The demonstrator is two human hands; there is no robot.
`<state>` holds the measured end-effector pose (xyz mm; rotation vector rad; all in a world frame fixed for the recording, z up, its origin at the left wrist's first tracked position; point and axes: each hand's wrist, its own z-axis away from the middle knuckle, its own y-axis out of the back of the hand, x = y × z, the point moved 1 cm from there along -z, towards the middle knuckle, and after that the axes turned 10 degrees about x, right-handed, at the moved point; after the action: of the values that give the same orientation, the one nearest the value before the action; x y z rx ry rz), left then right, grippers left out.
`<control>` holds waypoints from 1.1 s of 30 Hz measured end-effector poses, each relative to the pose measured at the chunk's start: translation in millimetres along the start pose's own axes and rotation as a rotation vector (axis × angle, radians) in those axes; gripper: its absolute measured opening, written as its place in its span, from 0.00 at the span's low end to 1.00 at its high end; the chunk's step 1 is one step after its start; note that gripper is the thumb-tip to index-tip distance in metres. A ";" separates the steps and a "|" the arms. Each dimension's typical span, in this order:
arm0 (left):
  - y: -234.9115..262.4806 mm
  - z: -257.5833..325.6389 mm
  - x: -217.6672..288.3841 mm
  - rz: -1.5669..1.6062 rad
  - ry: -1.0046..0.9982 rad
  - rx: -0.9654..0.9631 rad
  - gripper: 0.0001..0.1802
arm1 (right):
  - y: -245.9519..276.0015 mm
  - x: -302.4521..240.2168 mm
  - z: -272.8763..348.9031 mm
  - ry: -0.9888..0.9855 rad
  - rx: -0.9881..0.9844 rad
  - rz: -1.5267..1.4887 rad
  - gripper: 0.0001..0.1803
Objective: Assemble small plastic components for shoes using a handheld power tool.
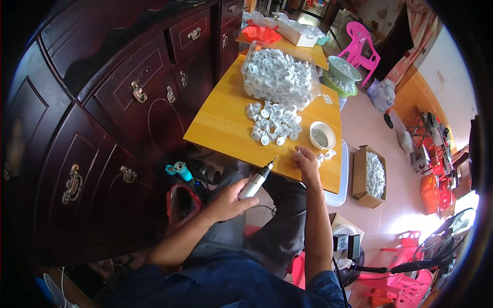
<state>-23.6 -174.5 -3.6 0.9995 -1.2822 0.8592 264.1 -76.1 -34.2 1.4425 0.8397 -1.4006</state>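
On the table (221, 123): loose white plastic parts (273, 124).
Clear bag (278, 76): same white parts.
White bowl (322, 135): small grey bits.
Your left hand (228, 201): clenched round the electric screwdriver (257, 180).
Your right hand (307, 159): pinching one part at the table edge.
Floor box (371, 176): white parts.

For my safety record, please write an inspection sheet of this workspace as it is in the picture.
Surface: wooden table, mostly bare at its left part.
Job's things: pen-shaped power tool; loose pile of white plastic parts; clear bag of parts; white bowl of small grey pieces.
Clutter: red tray, white basket, green bowls.
Hands: left hand grips the tool; right hand rests on the table edge, pinching something small.
Cables: thin cord over the lap.
Surroundings: dark cabinet, cardboard box, pink chair.
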 end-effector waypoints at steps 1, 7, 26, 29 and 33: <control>0.4 0.6 -0.7 -0.003 0.003 0.000 0.33 | -2.6 -2.5 1.7 -0.064 0.011 -0.144 0.22; -0.5 1.2 0.1 0.058 0.058 0.004 0.30 | -1.9 12.6 4.9 -0.011 -0.064 -0.259 0.13; -0.9 0.6 -3.6 -0.049 0.083 0.015 0.29 | -31.1 -3.7 47.4 -0.029 -0.199 -0.204 0.16; 1.2 1.5 -8.2 -0.063 0.067 0.002 0.32 | -36.2 -10.8 51.1 -0.003 -0.206 -0.195 0.15; -0.2 0.0 -3.8 -0.049 0.044 -0.018 0.35 | -34.1 -12.6 52.1 0.002 -0.213 -0.172 0.16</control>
<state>-23.8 -174.5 -7.4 0.9887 -1.2218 0.8259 212.6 -111.5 -23.0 1.2331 1.1013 -1.3886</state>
